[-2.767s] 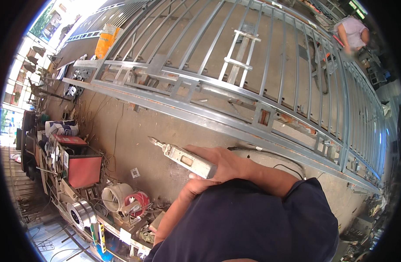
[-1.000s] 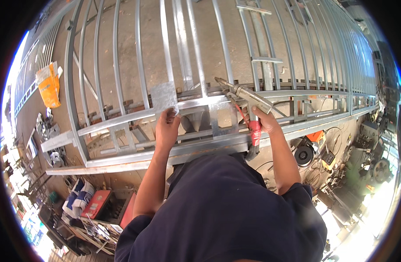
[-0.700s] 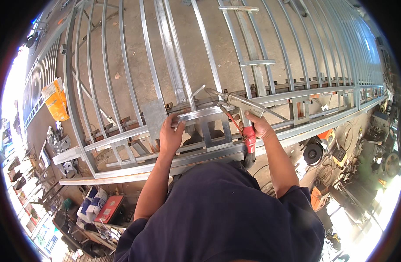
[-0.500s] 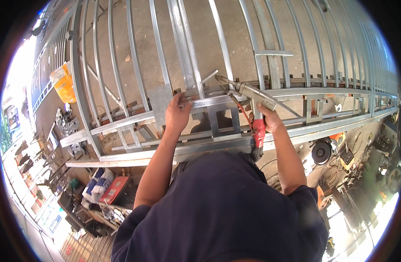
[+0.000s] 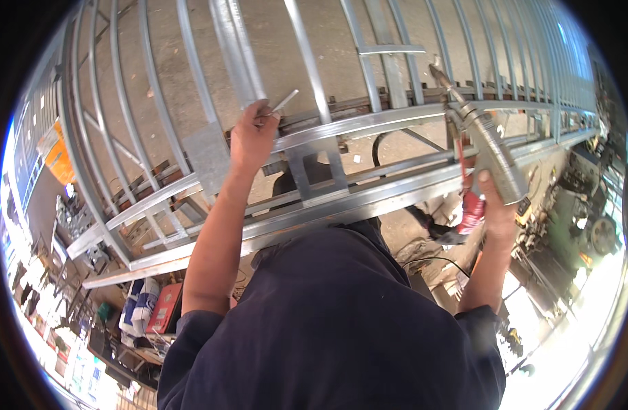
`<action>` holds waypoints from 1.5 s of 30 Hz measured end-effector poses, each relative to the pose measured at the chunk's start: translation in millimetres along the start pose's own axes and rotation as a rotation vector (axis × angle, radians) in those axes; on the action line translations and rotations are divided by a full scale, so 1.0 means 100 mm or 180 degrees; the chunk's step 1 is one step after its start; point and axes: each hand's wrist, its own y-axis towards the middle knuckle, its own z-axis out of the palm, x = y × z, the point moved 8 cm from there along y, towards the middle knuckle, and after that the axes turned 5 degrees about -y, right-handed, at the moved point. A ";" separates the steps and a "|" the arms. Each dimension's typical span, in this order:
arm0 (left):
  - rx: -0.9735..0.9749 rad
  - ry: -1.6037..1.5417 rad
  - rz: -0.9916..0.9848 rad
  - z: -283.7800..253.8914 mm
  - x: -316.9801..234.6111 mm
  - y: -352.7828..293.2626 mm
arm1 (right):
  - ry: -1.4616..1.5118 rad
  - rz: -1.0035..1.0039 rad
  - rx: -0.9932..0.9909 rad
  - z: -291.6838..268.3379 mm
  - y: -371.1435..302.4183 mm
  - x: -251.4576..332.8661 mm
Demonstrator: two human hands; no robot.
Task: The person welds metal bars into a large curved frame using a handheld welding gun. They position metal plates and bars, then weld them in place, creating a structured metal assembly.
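My right hand (image 5: 497,205) grips a silver welding gun (image 5: 488,143) with a pointed nozzle and a red-wrapped handle. The gun is lifted over the right part of a metal frame (image 5: 389,121), its nozzle pointing up and away, apart from the bars. Curled fingers of my left hand (image 5: 252,140) meet the lower end of a small metal strip (image 5: 286,100), beside an upright bar (image 5: 237,51) whose near end they partly cover. A flat grey plate (image 5: 208,154) lies left of that wrist. Below the rail sits a rectangular metal bracket (image 5: 318,171).
Long parallel bars run away across the floor (image 5: 170,14). A dark hose (image 5: 426,222) hangs from the gun handle near my body. At left are an orange-yellow container (image 5: 56,157) and a red box (image 5: 165,307). Tools and machine parts clutter the right side.
My right hand has carried the welding gun right, away from the bar joint. My left hand has moved forward to the small strip. The view has shifted over the frame.
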 end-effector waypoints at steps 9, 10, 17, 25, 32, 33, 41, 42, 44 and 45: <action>0.0148 -0.0150 0.0098 0.63 -0.28 -0.15 | -0.0742 0.0051 0.0268 -1.06 0.86 0.70; 0.0028 -0.0076 0.0132 0.65 -0.28 -0.23 | -0.0753 0.0130 0.0520 -1.04 1.04 0.61; -0.0864 0.0542 -0.0339 0.89 -0.14 -1.01 | -0.1407 0.0774 0.2110 -0.50 1.99 0.20; -0.1602 0.0812 -0.0762 1.16 -0.12 -1.84 | -0.1388 0.0733 0.3457 0.37 2.50 -0.10; -0.1256 0.0623 -0.0018 1.38 -0.86 -0.67 | -0.1210 0.0853 0.3826 0.64 2.65 -0.28; -0.0997 0.0386 -0.0218 1.46 -0.93 -0.40 | -0.1285 0.0892 0.3896 0.65 2.66 -0.31; 0.0410 0.1642 -0.0723 1.93 -0.75 0.89 | -0.1212 0.0964 0.3924 0.66 2.73 -0.49; 0.0498 0.1689 -0.0731 1.95 -0.74 0.91 | -0.1229 0.1004 0.3974 0.65 2.75 -0.52; 0.0491 0.1704 -0.0692 1.98 -0.73 0.89 | -0.1133 0.1068 0.4061 0.66 2.74 -0.54; 0.0479 0.1724 -0.0665 1.96 -0.76 0.90 | -0.1075 0.1085 0.4103 0.68 2.75 -0.53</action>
